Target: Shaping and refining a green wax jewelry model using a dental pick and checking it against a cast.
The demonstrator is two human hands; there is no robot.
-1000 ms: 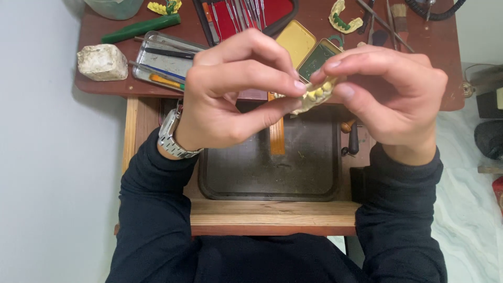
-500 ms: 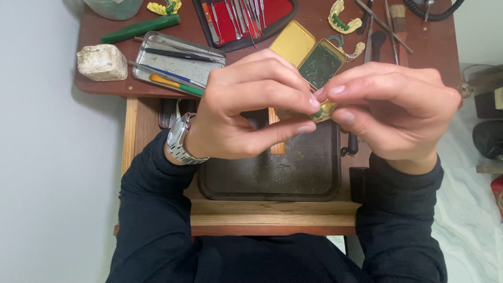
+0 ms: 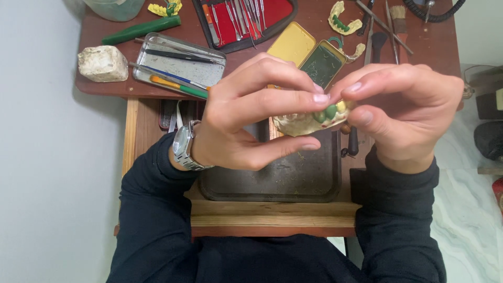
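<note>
A pale plaster dental cast point(image 3: 301, 124) carrying green wax teeth point(image 3: 326, 112) is held in the air above the dark tray point(image 3: 272, 178), pinched between both hands: the fingers point(image 3: 285, 99) of the left hand point(image 3: 246, 120) are closed on it from above and below, and the fingers point(image 3: 367, 86) of the right hand point(image 3: 403, 115) are closed on its right end, close to the wax. A slip is judged the chief risk, since the cast is gripped only by fingertips and is not supported from beneath; were it dropped, it could chip on the tray or on the wooden ledge point(image 3: 272, 215) in front. The wax teeth could also be dented or dislodged if too much pressure were applied by the right thumb. Further back on the table point(image 3: 105, 86), a metal tray of instruments point(image 3: 178, 65), a lump of plaster point(image 3: 102, 63), a green handle point(image 3: 140, 30), a red-lined case of tools point(image 3: 246, 15), an open yellow tin point(image 3: 312, 55) and another cast with green wax point(image 3: 343, 22) are laid out. Nothing is placed between the hands and the tray, though the instruments beside the right hand point(image 3: 351, 144) lie near enough to be knocked.
</note>
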